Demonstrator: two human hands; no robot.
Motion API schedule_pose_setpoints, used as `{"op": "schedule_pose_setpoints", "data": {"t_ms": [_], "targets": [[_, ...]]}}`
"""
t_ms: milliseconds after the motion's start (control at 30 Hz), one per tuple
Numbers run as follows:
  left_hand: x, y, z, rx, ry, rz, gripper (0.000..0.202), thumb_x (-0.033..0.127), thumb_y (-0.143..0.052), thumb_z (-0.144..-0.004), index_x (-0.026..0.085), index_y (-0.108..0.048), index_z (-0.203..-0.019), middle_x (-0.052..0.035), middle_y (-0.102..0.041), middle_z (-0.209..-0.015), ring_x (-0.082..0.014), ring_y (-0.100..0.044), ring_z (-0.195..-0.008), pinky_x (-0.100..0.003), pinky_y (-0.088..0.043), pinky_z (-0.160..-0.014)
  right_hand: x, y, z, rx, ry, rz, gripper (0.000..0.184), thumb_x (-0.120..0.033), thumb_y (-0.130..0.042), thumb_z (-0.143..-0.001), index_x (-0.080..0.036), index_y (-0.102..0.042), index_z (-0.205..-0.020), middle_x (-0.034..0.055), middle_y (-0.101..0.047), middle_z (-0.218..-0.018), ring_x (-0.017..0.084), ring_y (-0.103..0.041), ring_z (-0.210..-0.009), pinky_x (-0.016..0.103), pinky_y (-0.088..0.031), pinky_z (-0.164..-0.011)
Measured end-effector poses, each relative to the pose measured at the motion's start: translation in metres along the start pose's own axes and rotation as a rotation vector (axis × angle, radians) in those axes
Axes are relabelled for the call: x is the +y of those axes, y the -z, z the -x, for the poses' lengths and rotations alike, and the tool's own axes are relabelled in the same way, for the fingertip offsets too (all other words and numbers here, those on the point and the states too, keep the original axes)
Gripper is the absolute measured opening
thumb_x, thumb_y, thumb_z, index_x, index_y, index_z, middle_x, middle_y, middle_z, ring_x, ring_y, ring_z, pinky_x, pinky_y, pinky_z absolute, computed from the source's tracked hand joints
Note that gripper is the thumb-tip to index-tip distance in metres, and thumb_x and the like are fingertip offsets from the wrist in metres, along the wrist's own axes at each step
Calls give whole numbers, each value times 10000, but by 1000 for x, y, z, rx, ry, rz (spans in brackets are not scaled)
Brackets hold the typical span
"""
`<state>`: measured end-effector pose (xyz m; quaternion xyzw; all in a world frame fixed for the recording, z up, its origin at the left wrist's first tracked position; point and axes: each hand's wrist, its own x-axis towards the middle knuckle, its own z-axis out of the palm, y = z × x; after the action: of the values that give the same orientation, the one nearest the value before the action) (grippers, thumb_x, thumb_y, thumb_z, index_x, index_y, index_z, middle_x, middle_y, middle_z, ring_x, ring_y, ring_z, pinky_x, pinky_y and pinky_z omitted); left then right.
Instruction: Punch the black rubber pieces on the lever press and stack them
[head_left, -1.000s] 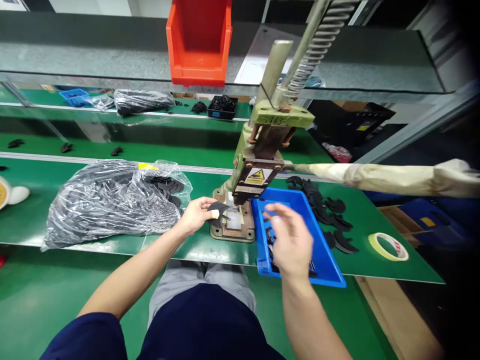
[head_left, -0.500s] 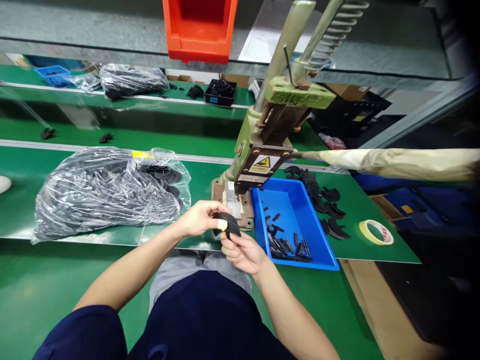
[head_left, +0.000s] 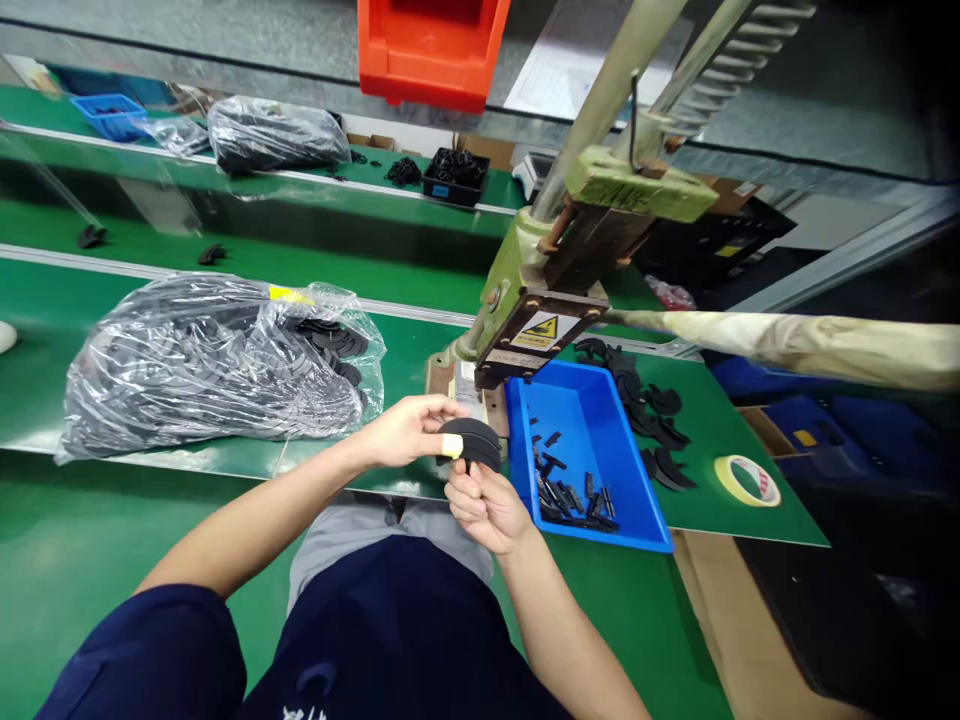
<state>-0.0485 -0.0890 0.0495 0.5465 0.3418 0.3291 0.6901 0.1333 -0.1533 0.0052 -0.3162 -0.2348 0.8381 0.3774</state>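
Observation:
A black crescent-shaped plastic part (head_left: 477, 440) is held up in front of the base of a green hand press (head_left: 517, 290). My left hand (head_left: 412, 432) pinches its left end, with yellow tape round the thumb. From below, my right hand (head_left: 484, 503) is closed at the part's lower edge, its fingertips on a small dark piece there that I cannot make out clearly. Just right of my hands stands a blue bin (head_left: 622, 480) with several small black strips (head_left: 574, 495) inside. To the left lies a clear plastic bag (head_left: 217, 370) full of similar curved black parts.
Several curved black parts (head_left: 664, 430) lie right of the bin, near a tape roll (head_left: 747, 481). The press's wrapped lever (head_left: 787, 340) reaches out to the right. An orange bin (head_left: 431, 55) sits overhead on a metal shelf. Behind runs a green conveyor (head_left: 300, 235).
The curved part has turned so that more of its broad face shows, and both hands sit slightly farther right in view. The camera has tilted a little. Both hands stay on the part.

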Motion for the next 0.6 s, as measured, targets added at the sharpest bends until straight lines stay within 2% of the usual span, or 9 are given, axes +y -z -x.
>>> {"op": "schedule_pose_setpoints", "data": {"t_ms": [67,133,233,333,433,500,600], "targets": [[-3,0,3,-15,55,50,371,386,-845,-674,142,-681,-901,-53,-713,-803,-163,-660,-685,-277,-532,-671,-2,1,-2,17,8,3,371,-505,-802,-696,-196,-644,-830,-87,-312,-575,50,-220,-477,198,-189,-428],[-5,0,6,-1,70,51,354,424,-819,-698,149,-651,-845,-36,-692,-729,-147,-626,-619,-273,-515,-630,-3,1,-5,49,7,18,399,-510,-812,-686,-178,-662,-846,-75,-382,-576,46,-269,-477,198,-208,-433],[-6,4,8,101,-3,-87,279,400,-768,-749,158,-655,-826,-22,-681,-719,-141,-603,-637,-253,-478,-629,-2,-1,-2,122,14,70,437,-529,-752,-763,-148,-688,-967,-3,-572,-670,64,-423,-514,209,-282,-457],[-8,19,2,237,-117,-291,190,341,-729,-767,161,-683,-803,-13,-668,-751,-142,-579,-684,-238,-438,-635,-8,1,14,192,56,140,421,-497,-739,-796,-162,-687,-1045,34,-659,-774,81,-526,-559,217,-348,-489],[-10,49,-16,392,-144,-484,128,281,-712,-751,161,-708,-794,-9,-665,-745,-154,-568,-697,-237,-408,-627,-29,15,40,269,118,262,380,-467,-782,-762,-179,-699,-995,28,-675,-765,101,-574,-596,230,-417,-533],[-8,77,-37,510,-99,-593,102,236,-705,-734,161,-718,-801,1,-652,-696,-153,-552,-650,-239,-385,-603,-48,35,53,429,195,512,440,-554,-767,-731,-191,-705,-972,47,-697,-768,147,-608,-617,283,-491,-574],[0,126,-75,730,-58,-711,61,176,-684,-738,149,-717,-781,-3,-642,-667,-152,-539,-614,-249,-381,-612,-74,71,61,707,203,976,542,-641,-726,-671,-216,-720,-1006,102,-750,-927,252,-696,-813,375,-572,-722]]}}
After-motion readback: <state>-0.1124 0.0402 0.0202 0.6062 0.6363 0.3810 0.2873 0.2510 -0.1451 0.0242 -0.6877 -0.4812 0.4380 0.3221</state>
